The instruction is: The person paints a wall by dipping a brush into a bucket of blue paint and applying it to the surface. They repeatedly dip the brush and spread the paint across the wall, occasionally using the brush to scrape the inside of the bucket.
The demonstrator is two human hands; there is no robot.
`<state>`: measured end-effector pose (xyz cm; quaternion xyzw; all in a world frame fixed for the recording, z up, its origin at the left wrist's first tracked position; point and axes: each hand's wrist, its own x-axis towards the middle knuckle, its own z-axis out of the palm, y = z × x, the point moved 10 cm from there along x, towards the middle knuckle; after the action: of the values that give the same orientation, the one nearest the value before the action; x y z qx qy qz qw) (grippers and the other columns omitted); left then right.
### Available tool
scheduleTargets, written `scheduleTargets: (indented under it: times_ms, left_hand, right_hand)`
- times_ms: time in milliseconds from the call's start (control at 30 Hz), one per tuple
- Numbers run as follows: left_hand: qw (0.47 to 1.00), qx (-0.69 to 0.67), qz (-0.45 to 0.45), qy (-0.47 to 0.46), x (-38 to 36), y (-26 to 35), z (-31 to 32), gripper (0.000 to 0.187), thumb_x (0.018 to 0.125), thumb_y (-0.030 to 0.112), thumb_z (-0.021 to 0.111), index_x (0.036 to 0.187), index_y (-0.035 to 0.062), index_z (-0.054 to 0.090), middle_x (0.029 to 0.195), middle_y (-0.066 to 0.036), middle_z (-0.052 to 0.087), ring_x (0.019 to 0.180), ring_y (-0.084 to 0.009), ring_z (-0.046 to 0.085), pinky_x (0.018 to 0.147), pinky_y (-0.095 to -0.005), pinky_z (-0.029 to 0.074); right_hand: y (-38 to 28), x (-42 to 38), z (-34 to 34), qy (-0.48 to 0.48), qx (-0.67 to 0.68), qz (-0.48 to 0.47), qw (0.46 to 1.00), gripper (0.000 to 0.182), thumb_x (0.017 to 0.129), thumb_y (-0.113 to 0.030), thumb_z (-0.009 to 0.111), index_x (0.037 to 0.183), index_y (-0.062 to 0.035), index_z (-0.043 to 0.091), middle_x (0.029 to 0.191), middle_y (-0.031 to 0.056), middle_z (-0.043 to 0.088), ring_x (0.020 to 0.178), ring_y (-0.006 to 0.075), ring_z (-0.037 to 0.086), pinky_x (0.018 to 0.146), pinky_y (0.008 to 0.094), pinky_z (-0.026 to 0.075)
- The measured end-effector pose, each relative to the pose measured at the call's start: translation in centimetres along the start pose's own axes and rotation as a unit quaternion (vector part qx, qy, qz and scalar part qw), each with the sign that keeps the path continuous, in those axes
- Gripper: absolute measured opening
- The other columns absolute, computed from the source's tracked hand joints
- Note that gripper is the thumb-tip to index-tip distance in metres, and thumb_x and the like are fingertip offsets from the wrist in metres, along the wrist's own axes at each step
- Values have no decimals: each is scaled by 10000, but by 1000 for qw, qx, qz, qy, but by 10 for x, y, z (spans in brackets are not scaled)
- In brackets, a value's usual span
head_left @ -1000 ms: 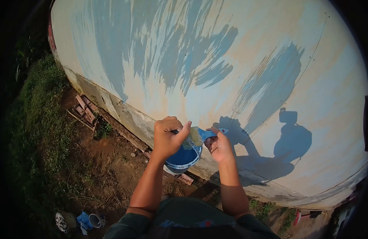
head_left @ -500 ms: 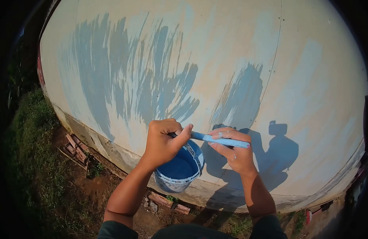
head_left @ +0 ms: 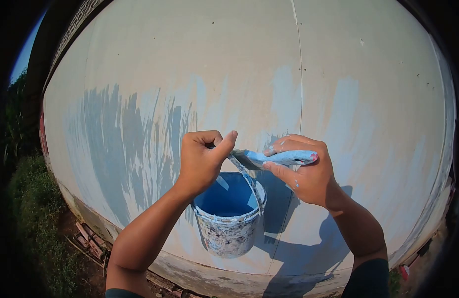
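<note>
My left hand is closed round the handle of a paint-splattered bucket, which hangs below it with blue paint inside. A paintbrush with a blue-smeared handle is gripped in my right hand, whose fingers carry spots of paint. The brush lies nearly level, its bristle end pointing left above the bucket, close to my left hand. Behind both hands stands a pale wall with streaky blue-grey paint strokes on its left part and lighter blue patches farther right.
A vertical seam runs down the wall panels. Grass grows at the lower left, with broken bricks lying on bare soil by the wall's foot. My shadow falls on the lower wall.
The view has tilted upward, showing more of the upper wall. My right hand and the brush have turned and shifted slightly right and up; more of the bucket's side shows.
</note>
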<state>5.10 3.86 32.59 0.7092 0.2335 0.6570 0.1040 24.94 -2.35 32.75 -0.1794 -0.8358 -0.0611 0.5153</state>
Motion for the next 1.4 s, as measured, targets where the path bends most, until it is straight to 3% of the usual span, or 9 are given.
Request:
scheduleTargets:
  times_ms: [167,333,533,700,800,967,1133,1200,1400]
  left_hand:
    - [1000,13,-7,16,10,-11,3,523,941,227,742,524,23,502,496,34,437,516,-44,358,492,-282,277]
    - [999,28,-12,10,10,-14,11,559,946,216,752,513,75,428,518,59,406,527,-33,315,497,-272,233]
    - [999,31,-13,19,11,1,0,552,940,211,743,507,50,441,493,50,393,510,-37,319,485,-275,235]
    - [997,74,6,22,24,30,-6,564,941,222,739,501,61,424,495,47,388,508,-47,316,488,-286,248]
    - [996,92,17,-5,31,43,4,566,942,208,732,504,120,384,521,73,342,515,-41,237,498,-295,195]
    - [989,146,17,-30,37,62,18,563,944,231,720,493,124,401,497,66,331,490,-46,237,493,-300,203]
    - [972,226,20,-56,41,60,15,517,921,245,726,491,58,510,468,11,420,452,-65,339,453,-299,300]
    - [970,236,15,-63,40,62,14,528,929,253,724,488,85,490,467,25,398,450,-58,311,460,-295,275]
    - [965,245,34,-85,40,68,6,545,936,297,723,483,101,494,455,28,396,434,-54,309,457,-286,256]
  right_hand:
    - [29,48,-49,99,22,3,995,223,862,-79,828,1057,6,759,1021,164,767,889,242,749,790,318,581]
    - [23,127,-49,32,-322,-278,905,249,850,-17,794,1091,-73,764,1035,100,777,885,268,749,781,360,613]
    - [68,178,-53,22,-457,-247,854,129,866,-19,729,977,-86,726,885,87,733,873,277,738,724,385,618]
    - [69,79,2,-60,-462,-315,827,88,868,-55,709,946,-95,705,780,119,668,783,276,725,679,385,599]
    - [59,37,8,-132,-406,-280,860,77,868,-59,723,940,-77,704,804,136,688,781,297,721,668,402,579]
    - [97,82,-42,-150,-263,78,950,146,893,-109,753,1000,-10,741,788,138,710,720,224,641,706,346,511]
    - [72,168,-93,-17,-258,-29,966,130,929,-103,732,1022,-12,735,777,109,684,693,198,578,738,334,501]
    - [58,185,-106,36,-331,-74,940,88,908,-97,739,973,-38,729,903,135,737,782,307,671,757,413,543]
    - [72,74,-4,-143,-505,-277,805,29,872,-59,710,896,-76,708,832,94,691,833,257,711,702,386,584]
